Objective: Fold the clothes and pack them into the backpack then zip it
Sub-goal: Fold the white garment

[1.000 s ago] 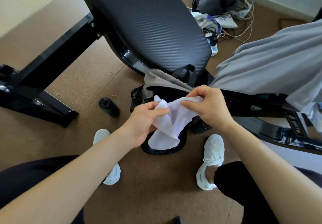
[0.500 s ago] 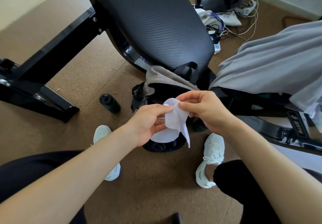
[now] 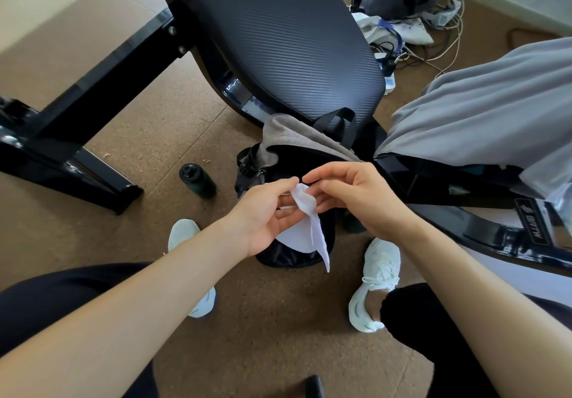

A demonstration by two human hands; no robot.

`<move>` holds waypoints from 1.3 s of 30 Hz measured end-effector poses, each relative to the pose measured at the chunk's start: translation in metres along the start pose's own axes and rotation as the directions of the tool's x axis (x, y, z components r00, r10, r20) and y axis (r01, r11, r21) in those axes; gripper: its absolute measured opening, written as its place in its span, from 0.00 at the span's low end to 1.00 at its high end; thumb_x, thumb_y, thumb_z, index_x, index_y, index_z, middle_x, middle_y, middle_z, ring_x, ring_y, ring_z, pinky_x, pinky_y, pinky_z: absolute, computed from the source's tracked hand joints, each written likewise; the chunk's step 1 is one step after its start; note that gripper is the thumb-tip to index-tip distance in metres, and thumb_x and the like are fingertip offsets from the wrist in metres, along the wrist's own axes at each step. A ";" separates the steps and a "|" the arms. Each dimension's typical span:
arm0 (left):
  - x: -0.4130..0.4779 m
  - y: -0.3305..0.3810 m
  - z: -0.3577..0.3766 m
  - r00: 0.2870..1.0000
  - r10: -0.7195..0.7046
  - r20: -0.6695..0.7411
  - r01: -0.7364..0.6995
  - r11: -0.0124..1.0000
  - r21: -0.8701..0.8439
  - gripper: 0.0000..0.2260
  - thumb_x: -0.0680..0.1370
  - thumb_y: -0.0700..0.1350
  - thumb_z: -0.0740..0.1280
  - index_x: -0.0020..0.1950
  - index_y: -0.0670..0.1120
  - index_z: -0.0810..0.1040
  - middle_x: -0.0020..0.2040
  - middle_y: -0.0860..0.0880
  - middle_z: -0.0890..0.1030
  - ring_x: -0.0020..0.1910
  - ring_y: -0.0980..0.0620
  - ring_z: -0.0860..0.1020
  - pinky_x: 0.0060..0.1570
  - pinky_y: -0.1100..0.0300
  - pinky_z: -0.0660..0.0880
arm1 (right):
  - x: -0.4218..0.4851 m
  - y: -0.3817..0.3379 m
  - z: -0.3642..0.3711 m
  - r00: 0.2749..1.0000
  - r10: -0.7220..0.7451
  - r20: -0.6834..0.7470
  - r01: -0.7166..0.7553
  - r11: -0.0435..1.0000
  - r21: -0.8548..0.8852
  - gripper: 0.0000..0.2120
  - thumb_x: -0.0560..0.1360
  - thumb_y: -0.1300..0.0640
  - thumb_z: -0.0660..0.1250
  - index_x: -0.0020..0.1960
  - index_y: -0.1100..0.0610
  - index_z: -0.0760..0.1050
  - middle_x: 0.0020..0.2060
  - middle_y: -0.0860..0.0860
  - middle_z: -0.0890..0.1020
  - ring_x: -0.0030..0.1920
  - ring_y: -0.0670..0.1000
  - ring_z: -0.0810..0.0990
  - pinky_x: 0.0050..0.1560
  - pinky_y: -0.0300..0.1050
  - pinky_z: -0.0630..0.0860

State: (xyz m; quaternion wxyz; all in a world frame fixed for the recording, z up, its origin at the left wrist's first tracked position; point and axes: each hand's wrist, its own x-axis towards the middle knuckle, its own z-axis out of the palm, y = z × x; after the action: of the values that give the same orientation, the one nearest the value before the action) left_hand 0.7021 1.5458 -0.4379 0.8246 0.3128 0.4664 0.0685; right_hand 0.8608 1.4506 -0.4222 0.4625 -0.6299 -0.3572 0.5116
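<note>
Directly ahead, a black padded bench (image 3: pixel 294 41) fills the upper middle of the view, and a large grey garment (image 3: pixel 479 113) lies draped over a black frame to the right. Below the bench's near end, a black backpack (image 3: pixel 295 258) stands open on the brown floor between the person's white shoes (image 3: pixel 376 283), with a grey cloth (image 3: pixel 291 137) lying over the far edge of its mouth. Both hands meet just above that opening. The left hand (image 3: pixel 266 215) is curled, thumb and fingers pinching the bunched top of a small white cloth (image 3: pixel 309 212). The right hand (image 3: pixel 356 196) faces it from the other side, its bent fingertips closed on the same bunched part. From the grip the cloth drops between the hands: a broad fold lies under the left palm over the backpack's mouth, and a narrow strip hangs down past its near rim. A dark bottle (image 3: pixel 196 179) lies on the floor left of the backpack, well apart from the hands.
</note>
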 end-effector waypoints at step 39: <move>-0.012 0.051 -0.030 0.788 0.522 0.327 -0.610 0.584 0.536 0.08 0.76 0.40 0.63 0.48 0.48 0.82 0.43 0.52 0.84 0.45 0.55 0.80 0.45 0.62 0.76 | 0.008 -0.004 0.008 0.982 -0.151 0.118 0.185 0.907 -0.379 0.14 0.72 0.59 0.76 0.56 0.47 0.81 0.41 0.44 0.77 0.43 0.44 0.75 0.48 0.43 0.75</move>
State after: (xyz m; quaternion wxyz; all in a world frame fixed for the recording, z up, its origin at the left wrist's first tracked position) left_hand 0.6802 1.5951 -0.4110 0.6390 0.6999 0.2813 0.1505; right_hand 0.8551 1.4606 -0.4209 0.3550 -0.6535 -0.5239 0.4153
